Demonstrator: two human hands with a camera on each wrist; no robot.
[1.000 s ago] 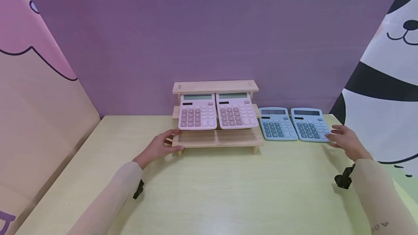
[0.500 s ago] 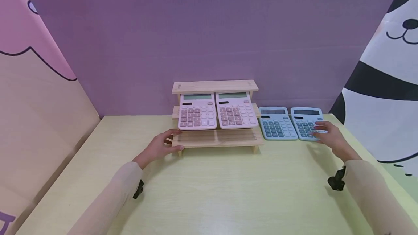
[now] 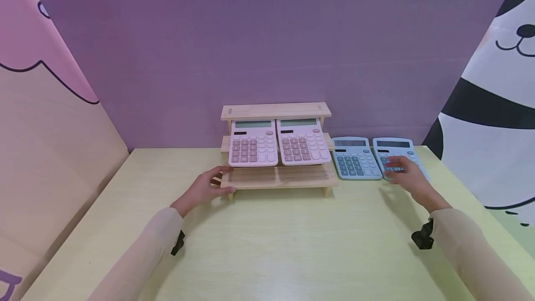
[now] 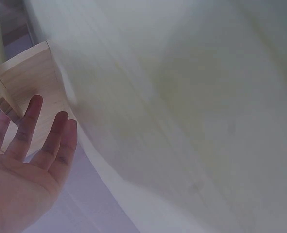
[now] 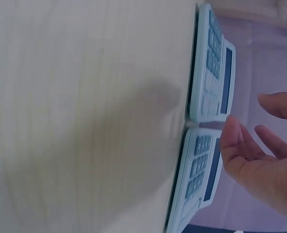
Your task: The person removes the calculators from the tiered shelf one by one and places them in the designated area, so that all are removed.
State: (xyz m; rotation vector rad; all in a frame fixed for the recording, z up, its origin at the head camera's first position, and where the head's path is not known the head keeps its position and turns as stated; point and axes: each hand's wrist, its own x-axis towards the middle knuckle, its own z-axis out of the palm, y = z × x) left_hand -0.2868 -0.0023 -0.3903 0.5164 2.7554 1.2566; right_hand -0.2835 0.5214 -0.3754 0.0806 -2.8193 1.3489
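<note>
Two pink calculators (image 3: pixel 252 145) lean side by side on a stepped wooden display rack (image 3: pixel 279 177). My left hand (image 3: pixel 203 187) holds the left end of the rack's lowest board, thumb at the front and fingers behind. In the left wrist view, the fingers (image 4: pixel 32 121) lie along the wooden board end (image 4: pixel 31 73). Right of the rack, two blue calculators lie next to each other: a left one (image 3: pixel 356 159) and a right one (image 3: pixel 411 152). My right hand (image 3: pixel 406 178) hovers over the right blue calculator, covering part of its keys, with thumb and fingers apart and nothing between them.
A light wooden table (image 3: pixel 276 245) carries everything. Behind it hangs a purple cloth backdrop (image 3: pixel 267 50). Printed panels stand on both sides, the right one with a panda (image 3: pixel 489 147). The rack's top board (image 3: pixel 276 110) holds nothing.
My right hand has moved left from the right edge of the right blue calculator to over its keys. The left hand, the rack and the calculators have stayed in place.
</note>
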